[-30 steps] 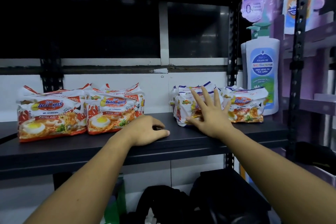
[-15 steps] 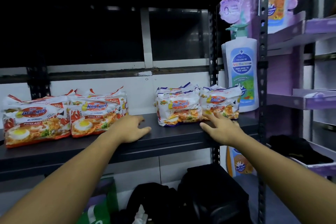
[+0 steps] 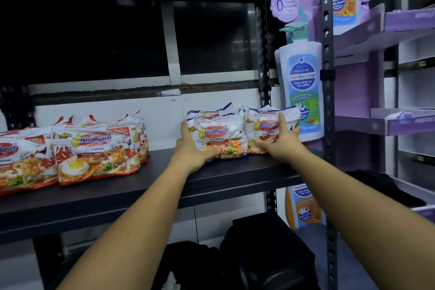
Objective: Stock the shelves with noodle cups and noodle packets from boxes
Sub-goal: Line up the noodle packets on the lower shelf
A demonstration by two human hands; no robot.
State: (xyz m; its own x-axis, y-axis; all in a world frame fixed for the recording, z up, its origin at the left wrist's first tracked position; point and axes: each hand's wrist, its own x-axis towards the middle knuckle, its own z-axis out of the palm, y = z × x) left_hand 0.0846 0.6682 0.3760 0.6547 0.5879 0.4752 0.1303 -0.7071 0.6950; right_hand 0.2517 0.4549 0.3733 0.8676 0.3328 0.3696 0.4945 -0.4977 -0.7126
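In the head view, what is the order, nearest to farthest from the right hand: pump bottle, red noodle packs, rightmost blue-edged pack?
1. Rightmost blue-edged pack: held by the right hand.
2. Pump bottle: just behind, to the right.
3. Red noodle packs: far to the left.

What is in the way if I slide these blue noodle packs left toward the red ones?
Nothing visible. Only bare shelf lies between the blue packs, held by your left hand and right hand, and the red packs. The soap bottle stands to their right.
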